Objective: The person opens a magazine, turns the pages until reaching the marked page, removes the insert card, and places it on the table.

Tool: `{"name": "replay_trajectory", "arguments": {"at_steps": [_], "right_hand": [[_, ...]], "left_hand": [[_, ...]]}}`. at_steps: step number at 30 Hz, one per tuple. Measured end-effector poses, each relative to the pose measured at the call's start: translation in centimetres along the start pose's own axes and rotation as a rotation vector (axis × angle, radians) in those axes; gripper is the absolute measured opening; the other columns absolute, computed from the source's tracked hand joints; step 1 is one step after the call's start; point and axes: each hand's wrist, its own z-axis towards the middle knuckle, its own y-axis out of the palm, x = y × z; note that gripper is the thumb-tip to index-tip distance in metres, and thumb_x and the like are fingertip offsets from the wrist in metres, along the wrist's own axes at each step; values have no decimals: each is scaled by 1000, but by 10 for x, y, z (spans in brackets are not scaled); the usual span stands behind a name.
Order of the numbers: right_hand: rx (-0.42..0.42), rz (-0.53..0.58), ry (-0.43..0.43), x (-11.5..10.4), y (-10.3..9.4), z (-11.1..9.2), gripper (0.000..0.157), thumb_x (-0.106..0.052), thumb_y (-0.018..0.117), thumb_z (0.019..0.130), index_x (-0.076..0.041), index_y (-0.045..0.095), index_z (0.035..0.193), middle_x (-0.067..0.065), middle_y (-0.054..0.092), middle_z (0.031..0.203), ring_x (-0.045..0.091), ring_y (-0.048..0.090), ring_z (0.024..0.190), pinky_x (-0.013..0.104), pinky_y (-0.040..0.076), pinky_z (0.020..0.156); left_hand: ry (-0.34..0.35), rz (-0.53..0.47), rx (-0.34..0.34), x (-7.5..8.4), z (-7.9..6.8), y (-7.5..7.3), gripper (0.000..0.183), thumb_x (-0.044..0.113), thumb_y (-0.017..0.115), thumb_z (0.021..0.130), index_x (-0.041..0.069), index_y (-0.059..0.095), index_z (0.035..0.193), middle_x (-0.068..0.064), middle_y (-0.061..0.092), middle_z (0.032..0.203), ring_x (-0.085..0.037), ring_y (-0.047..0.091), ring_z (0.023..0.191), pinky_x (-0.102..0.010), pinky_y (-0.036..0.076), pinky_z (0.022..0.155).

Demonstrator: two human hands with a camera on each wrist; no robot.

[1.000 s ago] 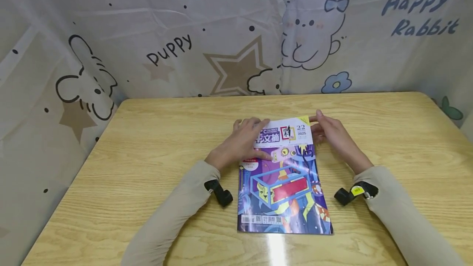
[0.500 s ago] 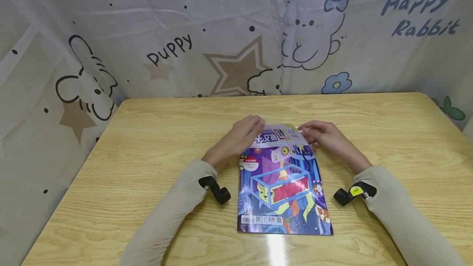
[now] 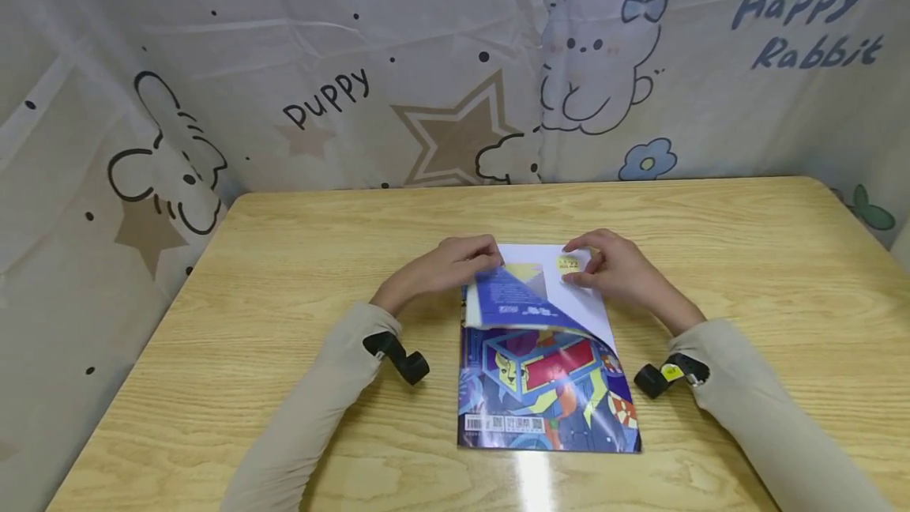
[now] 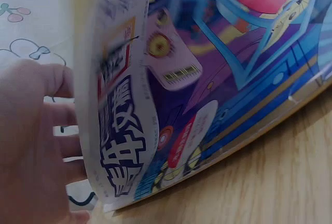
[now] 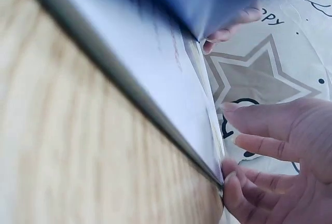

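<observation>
A magazine [image 3: 550, 409] with a colourful cover lies flat on the wooden table, its lower half facing up in the head view. The upper cover [image 3: 508, 303] is bent back toward the lower left, baring a white page [image 3: 529, 254] with a small yellow patch. My left hand [image 3: 458, 263] holds the bent cover at the top left; in the left wrist view its fingers [image 4: 65, 146] lie behind the cover's white title strip. Over the top right corner hovers my right hand [image 3: 617, 275], thumb and forefinger apart, and other fingertips [image 5: 233, 185] at the page edge in the right wrist view.
The wooden table [image 3: 284, 259] spreads around the magazine. Behind it hangs a cloth [image 3: 270, 22] printed with cartoon animals and stars. Each sleeved wrist carries a black strap-on camera, the left one [image 3: 401, 358] and the right one [image 3: 668, 375].
The cover lay flat one second ago, then bowed at its top, and is now folded back to the left. My left hand has moved left with it, showing the white page beneath.
</observation>
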Motion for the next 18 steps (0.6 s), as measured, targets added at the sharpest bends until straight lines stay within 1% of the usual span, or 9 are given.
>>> {"name": "replay_trajectory", "arguments": {"at_steps": [3, 4, 6, 9, 11, 13, 14, 16, 18], "right_hand": [[-8, -44, -26, -1, 0, 1, 53, -18, 81, 79, 0, 60, 124, 20, 55, 116, 20, 54, 76, 31, 44, 63], [-14, -59, -30, -2, 0, 1, 58, -20, 83, 78, 0, 58, 126, 19, 55, 112, 20, 52, 76, 31, 43, 63], [-26, -85, -33, -3, 1, 1, 66, -21, 84, 76, 1, 55, 130, 16, 56, 103, 20, 49, 75, 32, 40, 64], [-43, -123, -26, -5, 1, 2, 75, -22, 85, 74, 2, 49, 136, 11, 54, 89, 20, 46, 74, 32, 37, 64], [-46, -137, -20, -7, 2, 1, 79, -23, 86, 74, 2, 47, 138, 11, 54, 91, 22, 45, 76, 33, 37, 65], [-46, -145, -13, -9, 2, 1, 82, -24, 86, 73, 2, 45, 139, 13, 54, 99, 24, 46, 81, 34, 38, 67], [-43, -152, -11, -9, 2, 0, 83, -24, 86, 73, 2, 44, 140, 14, 53, 104, 25, 46, 84, 35, 38, 68], [-38, -163, -10, -10, 2, 0, 85, -25, 86, 73, 2, 43, 141, 16, 50, 113, 26, 47, 88, 36, 40, 71], [-40, -173, -4, -10, 1, 0, 88, -26, 87, 73, 2, 41, 142, 18, 47, 119, 28, 48, 92, 38, 42, 73]], "left_hand": [[-4, 25, -50, 1, -3, -3, 28, 32, 40, 103, 14, 61, 99, 0, 55, 89, -15, 51, 87, -30, 41, 78], [-4, 44, -61, 1, -3, -3, 30, 34, 39, 104, 14, 61, 96, 0, 55, 87, -16, 51, 87, -31, 40, 79], [-1, 81, -79, 2, -5, -4, 31, 37, 42, 103, 14, 58, 89, 0, 56, 88, -16, 52, 89, -35, 37, 85], [-14, 139, -96, 2, -7, -4, 30, 38, 53, 99, 15, 53, 80, 1, 62, 102, -17, 55, 103, -44, 30, 99], [-17, 169, -114, 2, -9, -4, 30, 38, 62, 94, 15, 51, 78, 0, 63, 116, -19, 53, 115, -49, 22, 107], [-26, 183, -130, 2, -12, -5, 29, 37, 68, 91, 15, 52, 80, -2, 60, 124, -20, 50, 123, -51, 19, 110], [-22, 190, -138, 3, -14, -6, 26, 36, 69, 90, 15, 53, 84, -2, 60, 126, -21, 49, 124, -51, 19, 111], [-16, 193, -149, 4, -19, -8, 24, 32, 70, 89, 15, 56, 97, -3, 59, 128, -21, 48, 126, -49, 18, 112], [-1, 199, -159, 4, -23, -10, 29, 28, 71, 89, 15, 56, 111, -2, 58, 128, -20, 48, 125, -48, 17, 112]]}}
